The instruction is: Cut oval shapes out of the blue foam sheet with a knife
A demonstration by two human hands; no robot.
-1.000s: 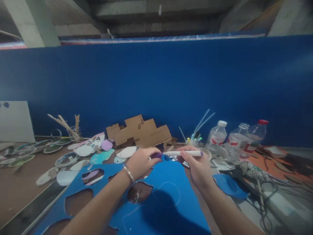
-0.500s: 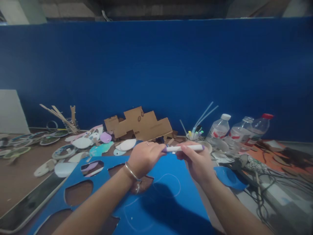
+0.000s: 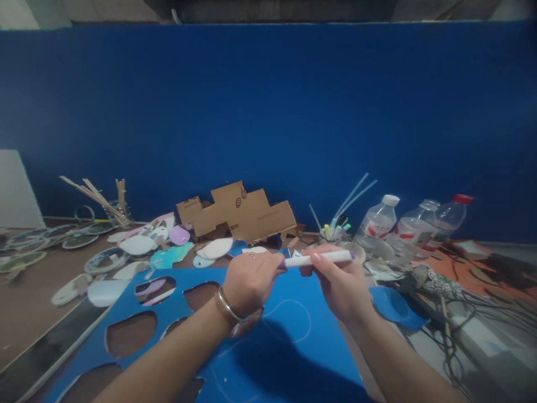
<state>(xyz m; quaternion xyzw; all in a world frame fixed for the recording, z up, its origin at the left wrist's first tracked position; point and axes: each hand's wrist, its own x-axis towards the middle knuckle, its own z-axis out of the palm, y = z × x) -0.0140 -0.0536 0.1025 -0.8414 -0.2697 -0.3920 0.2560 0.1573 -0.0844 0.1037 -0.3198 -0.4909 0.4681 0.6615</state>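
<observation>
A white marker with purple ends (image 3: 298, 261) is held level above the far edge of a blue board (image 3: 310, 358). The fingers of my left hand (image 3: 250, 282) are closed round its left purple end. Closed round the marker's white barrel is my right hand (image 3: 342, 285). The board has several cut-out holes on its left part, and pale curved outlines (image 3: 289, 321) are drawn on its surface. My left forearm covers part of the holes.
Behind the board lean brown cardboard pieces (image 3: 239, 212). Cut shapes (image 3: 137, 245) and a jar of sticks (image 3: 117, 212) lie left. To the right are a cup of markers (image 3: 333, 230), plastic bottles (image 3: 380, 218), a blue scrap (image 3: 396, 307) and tangled cables (image 3: 451, 336).
The view has shifted slightly. Both hands stay on the marker, which sits a little lower in the picture. My left wrist and bracelet appear slightly lower and further right.
</observation>
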